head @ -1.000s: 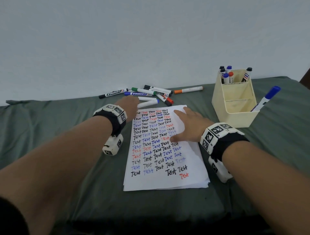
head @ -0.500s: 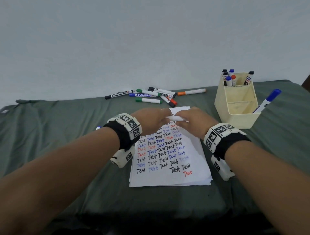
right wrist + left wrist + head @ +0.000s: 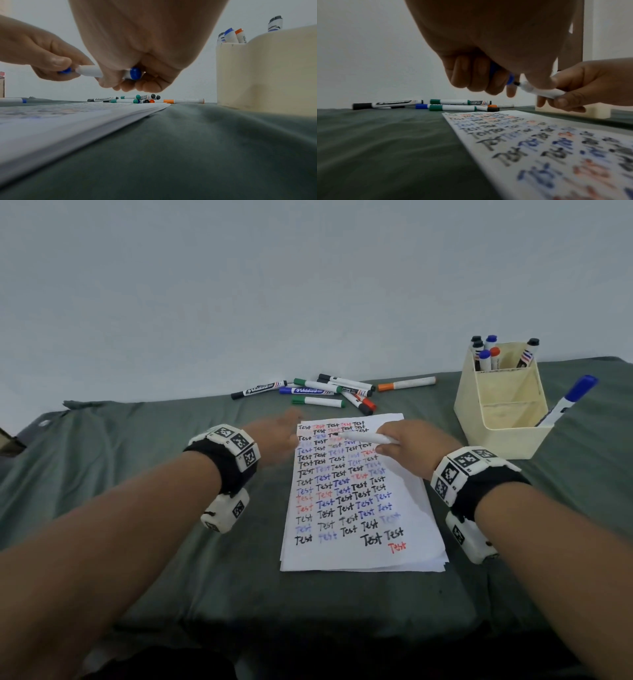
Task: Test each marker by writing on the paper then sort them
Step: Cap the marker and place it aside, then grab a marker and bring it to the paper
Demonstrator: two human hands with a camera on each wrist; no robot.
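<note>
Hands parted — right hand (image 3: pixel 407 445) grips uncapped marker (image 3: pixel 368 437); left hand (image 3: pixel 481 73) fingers curl round blue cap (image 3: pixel 510 79), just beside tip.

Soft, dim, even light throughout; no glare, only faint shadows. Strong wide-angle bending at the edges of all views. Motion-blurred left hand (image 3: pixel 279 436) from the head; smeared near writing on the paper (image 3: pixel 556 155) and defocused sheet edge from the wrists.

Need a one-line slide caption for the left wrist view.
Left hand holds a blue cap, just off the marker gripped by the right hand, above the test paper.
</note>
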